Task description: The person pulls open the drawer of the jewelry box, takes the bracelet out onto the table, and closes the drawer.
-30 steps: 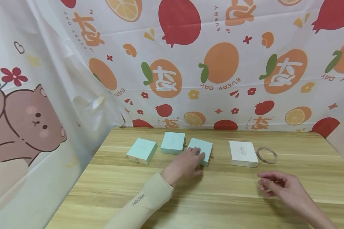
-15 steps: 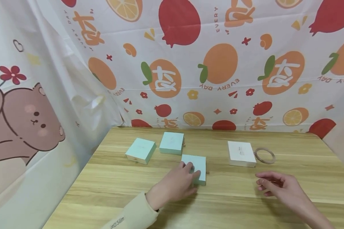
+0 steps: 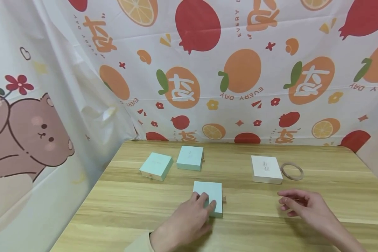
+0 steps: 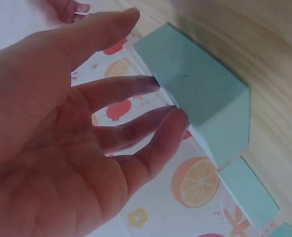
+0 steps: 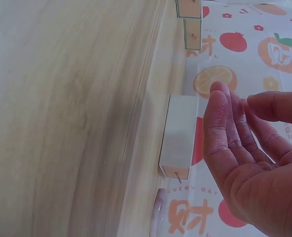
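A light-teal square box (image 3: 213, 191) lies on the table in the head view, a small tan tab poking out of its right side. My left hand (image 3: 189, 218) rests fingertips on its top; in the left wrist view the thumb stays apart from the box and the fingers are only slightly bent. My right hand (image 3: 307, 205) hovers at the right, loosely curled around nothing. Nearest to it are a white box (image 3: 266, 167) with dark lettering and a greyish-brown ring (image 3: 293, 178) beside that box.
Two more teal boxes, one at the left (image 3: 156, 164) and one beside it (image 3: 190, 155), sit toward the back of the wooden table (image 3: 119, 203). A fruit-print curtain (image 3: 214, 77) hangs behind the table, and a bear-print cloth (image 3: 50, 122) at the left.
The teal box under my left hand has slid from the back row toward me and slightly left, turning a little straighter. My right hand has hardly moved.
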### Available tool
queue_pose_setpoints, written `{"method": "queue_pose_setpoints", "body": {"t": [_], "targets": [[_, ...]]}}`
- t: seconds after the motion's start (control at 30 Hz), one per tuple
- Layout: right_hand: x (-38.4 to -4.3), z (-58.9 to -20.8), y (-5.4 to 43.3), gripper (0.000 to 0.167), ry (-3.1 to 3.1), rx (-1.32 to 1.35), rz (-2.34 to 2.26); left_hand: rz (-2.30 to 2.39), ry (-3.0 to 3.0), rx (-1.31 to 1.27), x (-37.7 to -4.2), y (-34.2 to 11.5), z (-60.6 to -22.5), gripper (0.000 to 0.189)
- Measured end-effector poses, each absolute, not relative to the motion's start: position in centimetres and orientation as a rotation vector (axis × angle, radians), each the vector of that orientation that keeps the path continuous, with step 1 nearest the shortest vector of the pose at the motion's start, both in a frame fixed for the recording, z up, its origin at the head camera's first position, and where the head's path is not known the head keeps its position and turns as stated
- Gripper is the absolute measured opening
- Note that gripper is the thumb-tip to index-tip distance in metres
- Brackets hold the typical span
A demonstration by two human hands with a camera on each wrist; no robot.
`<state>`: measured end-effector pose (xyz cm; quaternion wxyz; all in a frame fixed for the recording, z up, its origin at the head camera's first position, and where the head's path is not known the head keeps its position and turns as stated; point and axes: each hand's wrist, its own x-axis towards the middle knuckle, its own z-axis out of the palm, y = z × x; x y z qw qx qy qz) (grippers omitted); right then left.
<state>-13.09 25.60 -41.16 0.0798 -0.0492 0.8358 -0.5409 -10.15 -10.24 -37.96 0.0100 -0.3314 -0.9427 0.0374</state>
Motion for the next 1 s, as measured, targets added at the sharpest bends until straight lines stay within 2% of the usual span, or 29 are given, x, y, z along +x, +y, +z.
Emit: {"method": "queue_pose_setpoints", "body": {"t": [0.3, 0.53, 1.0], "targets": [[-13.1, -41.4, 25.1, 0.033, 2.482, -0.187, -1.61, -0.072, -3.05, -1.038, -12.9, -11.1, -37.0, 0.068], [-13.1, -41.6, 24.8, 0.031, 2.465, -0.253, -1.619, -0.351, -3.095, -1.081, -15.6, -12.9, -38.1, 0.064], [-13.3, -41.8, 23.2, 0.031, 2.395, -0.318, -1.632, -0.33, -3.034, -1.106, -15.2, -13.5, -38.5, 0.061]]}}
